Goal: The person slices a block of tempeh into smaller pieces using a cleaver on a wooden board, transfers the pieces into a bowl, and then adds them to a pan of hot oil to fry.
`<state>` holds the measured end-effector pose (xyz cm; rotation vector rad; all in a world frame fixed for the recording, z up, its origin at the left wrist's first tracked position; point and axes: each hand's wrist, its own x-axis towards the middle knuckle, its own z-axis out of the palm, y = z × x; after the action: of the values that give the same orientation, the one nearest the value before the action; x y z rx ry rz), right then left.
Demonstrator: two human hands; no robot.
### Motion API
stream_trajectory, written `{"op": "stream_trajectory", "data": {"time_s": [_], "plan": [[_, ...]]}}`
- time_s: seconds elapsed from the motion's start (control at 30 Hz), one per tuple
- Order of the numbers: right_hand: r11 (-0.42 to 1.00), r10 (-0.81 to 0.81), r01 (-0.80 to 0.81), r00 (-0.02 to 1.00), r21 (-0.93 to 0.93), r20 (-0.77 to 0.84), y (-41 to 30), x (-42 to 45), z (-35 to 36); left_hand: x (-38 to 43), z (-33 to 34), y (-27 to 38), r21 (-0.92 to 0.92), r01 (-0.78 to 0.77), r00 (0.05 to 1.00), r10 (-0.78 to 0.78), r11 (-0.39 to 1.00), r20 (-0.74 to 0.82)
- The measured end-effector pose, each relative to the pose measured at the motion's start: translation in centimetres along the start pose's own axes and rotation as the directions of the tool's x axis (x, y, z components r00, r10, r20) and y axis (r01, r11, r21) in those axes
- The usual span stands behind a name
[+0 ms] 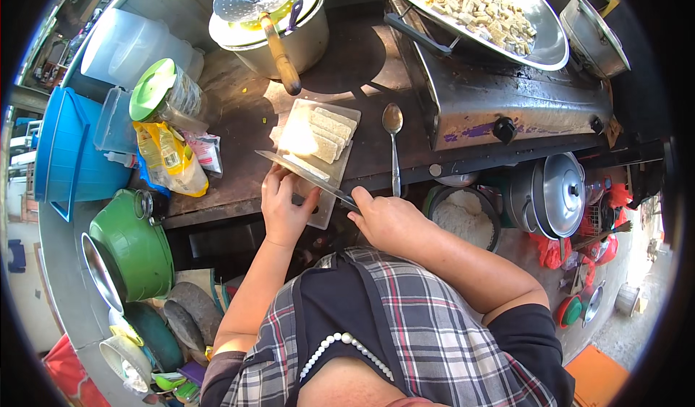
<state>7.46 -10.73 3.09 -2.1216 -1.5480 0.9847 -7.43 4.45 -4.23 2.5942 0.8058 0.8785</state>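
My right hand (388,219) is closed on the handle of a kitchen knife (309,176), whose blade points up to the left over a translucent cutting board (324,211). Beyond the blade, several pale slabs (332,130), which look like tempeh, lie overlapped on the board, partly in glaring sunlight. My left hand (285,200) is at the board's near left edge, its fingertips by the blade and partly hidden behind it; whether they grip a piece cannot be told. A metal spoon (393,135) lies right of the board.
A gas stove (510,108) bears a wide pan (548,48) of small cut pieces in oil. A perforated skimmer (279,54) rests on a pot (312,37) behind the board. Plastic containers (122,43) and a yellow packet (168,157) stand left. A bowl of white powder (464,217) sits below the counter.
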Motion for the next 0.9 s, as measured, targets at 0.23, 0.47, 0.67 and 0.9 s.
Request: {"op": "stream_trajectory", "data": {"time_s": [0.23, 0.47, 0.67, 0.9], "plan": [[0.999, -0.009, 0.010, 1.000, 0.035, -0.029, 2.1, 3.5, 2.3, 0.0, 0.0, 0.2, -0.027, 0.016, 1.000, -0.016, 1.000, 0.002], [0.982, -0.043, 0.071, 0.986, 0.173, -0.161, 4.5, 5.1, 2.2, -0.1, -0.4, 0.2, -0.064, 0.018, 1.000, -0.018, 0.998, 0.007], [0.982, -0.115, 0.138, 0.980, 0.132, -0.165, 2.4, 2.3, 0.2, -0.1, -1.1, 0.0, -0.125, 0.000, 0.999, 0.007, 0.992, 0.052], [0.999, -0.017, 0.020, 0.998, 0.042, -0.056, 0.0, -0.7, -0.7, -0.1, -0.7, -0.2, -0.121, 0.007, 0.999, -0.003, 0.993, 0.040]]}}
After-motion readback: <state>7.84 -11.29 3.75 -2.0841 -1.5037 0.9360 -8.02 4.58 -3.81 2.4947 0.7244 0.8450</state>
